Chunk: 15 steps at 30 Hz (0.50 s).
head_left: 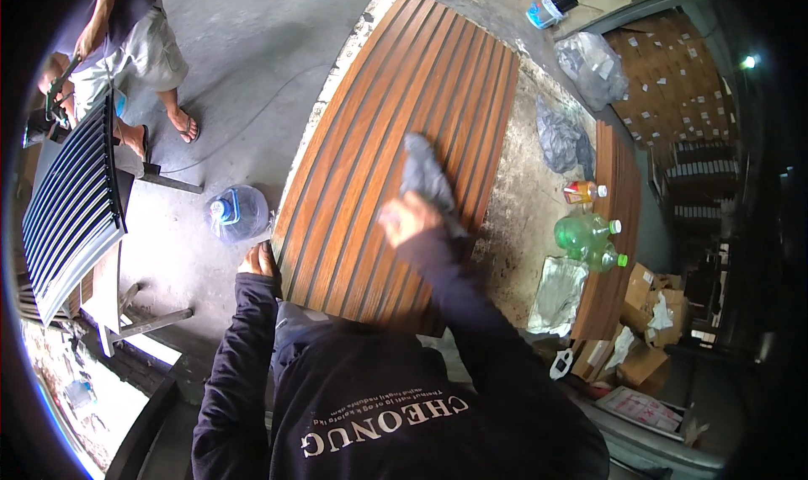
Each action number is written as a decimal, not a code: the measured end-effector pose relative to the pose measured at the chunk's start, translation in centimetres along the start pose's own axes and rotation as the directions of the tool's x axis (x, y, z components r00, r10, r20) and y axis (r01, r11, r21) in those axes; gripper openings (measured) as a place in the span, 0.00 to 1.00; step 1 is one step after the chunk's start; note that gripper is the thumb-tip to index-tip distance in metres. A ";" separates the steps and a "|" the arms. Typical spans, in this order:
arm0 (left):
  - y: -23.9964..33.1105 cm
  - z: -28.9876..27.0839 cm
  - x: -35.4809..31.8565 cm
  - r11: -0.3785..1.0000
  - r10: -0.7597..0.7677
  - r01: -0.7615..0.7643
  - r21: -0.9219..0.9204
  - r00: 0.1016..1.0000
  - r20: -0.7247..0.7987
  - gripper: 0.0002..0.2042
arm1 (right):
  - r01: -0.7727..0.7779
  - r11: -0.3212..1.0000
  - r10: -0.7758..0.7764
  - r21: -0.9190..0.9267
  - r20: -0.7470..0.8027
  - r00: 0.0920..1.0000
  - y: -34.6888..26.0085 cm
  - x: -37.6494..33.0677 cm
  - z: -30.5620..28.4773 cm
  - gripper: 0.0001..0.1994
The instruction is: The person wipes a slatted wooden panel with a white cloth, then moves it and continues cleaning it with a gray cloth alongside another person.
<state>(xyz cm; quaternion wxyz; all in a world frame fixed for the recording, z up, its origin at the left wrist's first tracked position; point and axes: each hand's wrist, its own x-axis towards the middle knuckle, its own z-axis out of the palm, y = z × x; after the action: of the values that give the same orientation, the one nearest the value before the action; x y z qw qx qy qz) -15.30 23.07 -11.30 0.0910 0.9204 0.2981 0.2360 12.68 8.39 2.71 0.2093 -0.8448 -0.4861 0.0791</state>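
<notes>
A brown wood-look panel [358, 164] with dark parallel grooves lies on a worn, stained table [513, 173]. My right hand [410, 217], slightly smeared by motion, is closed on a grey rag [427, 173] and presses it on the middle of the panel. Part of the rag lies flat beyond my fingers, and a corner shows beside my wrist. At the panel's near left corner, my left hand [258, 259] grips the edge, its fingertips partly hidden there. A large clear plastic jug [239, 214] with a blue cap stands just past that hand.
Right of the panel are green bottles [581, 232], an orange-labelled bottle [581, 192], a crumpled grey cloth [562, 135], a folded pale cloth [558, 295] and stacked brown panels [614, 228]. Cardboard boxes [644, 362] sit lower right. Far left, another person [139, 59] stands by a black ribbed panel [76, 202].
</notes>
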 end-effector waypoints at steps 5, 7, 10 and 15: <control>0.2 -0.3 0.3 0.978 -0.159 0.171 -0.119 0.982 0.107 0.11 | -0.026 0.999 0.028 -0.042 0.047 0.999 -1.5 1.0 -0.5 0.05; 1.1 -0.6 1.2 0.976 -0.164 0.177 -0.130 0.981 0.106 0.11 | -0.134 0.986 0.131 -0.101 -0.039 0.991 0.3 4.7 -1.0 0.07; 2.8 -3.2 3.7 0.806 -0.412 0.520 -0.283 0.836 0.363 0.11 | -0.138 0.983 0.136 -0.121 -0.024 0.990 1.3 5.6 -1.1 0.08; 2.2 -2.5 2.0 0.904 -0.312 0.339 -0.260 0.939 0.142 0.11 | 0.090 0.991 -0.075 -0.097 0.154 0.985 -1.9 -0.4 0.3 0.05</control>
<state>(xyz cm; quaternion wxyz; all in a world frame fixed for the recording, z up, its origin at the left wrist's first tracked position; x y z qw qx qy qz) -13.96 22.52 -7.70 0.2730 0.8457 0.4065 0.2122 10.94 8.98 3.24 0.1309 -0.8253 -0.5385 0.1085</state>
